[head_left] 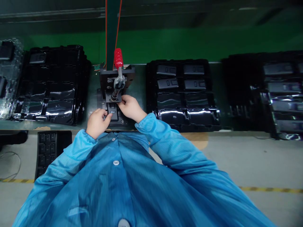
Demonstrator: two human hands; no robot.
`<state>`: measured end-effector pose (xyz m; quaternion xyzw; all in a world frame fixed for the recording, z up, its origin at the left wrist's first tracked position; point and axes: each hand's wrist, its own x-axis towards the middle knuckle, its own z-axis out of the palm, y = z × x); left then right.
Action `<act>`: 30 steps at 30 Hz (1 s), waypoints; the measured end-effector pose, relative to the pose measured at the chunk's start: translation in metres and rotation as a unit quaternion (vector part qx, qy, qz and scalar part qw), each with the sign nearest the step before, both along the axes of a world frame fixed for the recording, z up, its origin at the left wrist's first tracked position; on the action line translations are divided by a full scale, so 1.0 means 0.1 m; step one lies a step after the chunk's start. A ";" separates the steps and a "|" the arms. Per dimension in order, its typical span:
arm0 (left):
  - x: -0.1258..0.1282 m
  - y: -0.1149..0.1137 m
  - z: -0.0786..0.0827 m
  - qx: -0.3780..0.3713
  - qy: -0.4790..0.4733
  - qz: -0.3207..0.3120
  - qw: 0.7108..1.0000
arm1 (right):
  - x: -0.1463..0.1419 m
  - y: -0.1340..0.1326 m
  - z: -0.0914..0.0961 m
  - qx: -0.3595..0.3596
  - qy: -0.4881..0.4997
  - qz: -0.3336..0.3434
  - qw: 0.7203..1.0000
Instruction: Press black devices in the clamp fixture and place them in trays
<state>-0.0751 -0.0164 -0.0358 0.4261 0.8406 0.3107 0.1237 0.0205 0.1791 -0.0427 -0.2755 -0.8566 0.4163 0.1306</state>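
the black moulded part (113, 112), with small white lettering on its face, lies in the nest of the toggle-clamp fixture (117, 80) at the front edge of the green bench (142, 94), right under the clamp's plunger. the left hand (97, 122) is curled closed with its thumb pressed on the part's lower left corner. the right hand (130, 108) reaches over the part's upper right edge beside the plunger; its fingertips are hidden, so one cannot tell whether it grips the part or only steadies it.

the main risk, judging from this, is a pinch: the right fingers sit very near the plunger, and the red clamp handle (118, 58) stands upright with no hand on it. if it drops or is knocked, the plunger could catch a fingertip. a second risk is a crooked seat: with one thumb on one corner, the part may tilt in the nest, and clamping it so could scratch or crack it. the fixture sits close to the bench edge, so a part slipping from the fingers could fall to the floor.

a stack of black trays (52, 83) lies to the left, and a tray of like parts (182, 94) just to the right.
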 end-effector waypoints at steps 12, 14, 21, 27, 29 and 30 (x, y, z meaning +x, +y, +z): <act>-0.02 0.01 0.02 0.001 -0.018 0.001 1.000 | -0.01 0.01 -0.02 0.009 0.004 0.024 1.000; -0.02 0.01 0.02 -0.001 -0.021 0.003 1.000 | -0.01 0.02 -0.02 0.002 -0.001 0.029 1.000; -0.01 0.01 0.02 -0.005 -0.006 0.003 1.000 | 0.00 0.07 -0.02 0.011 -0.001 0.044 0.999; -0.01 0.01 0.03 -0.013 -0.014 0.008 1.000 | 0.02 0.09 0.04 -0.010 -0.006 0.046 0.999; -0.02 0.02 0.03 -0.014 -0.017 0.011 1.000 | 0.01 0.08 0.08 -0.027 -0.018 0.041 0.999; -0.02 0.02 0.03 -0.014 -0.017 0.013 1.000 | 0.01 0.07 0.11 -0.035 -0.025 0.038 0.998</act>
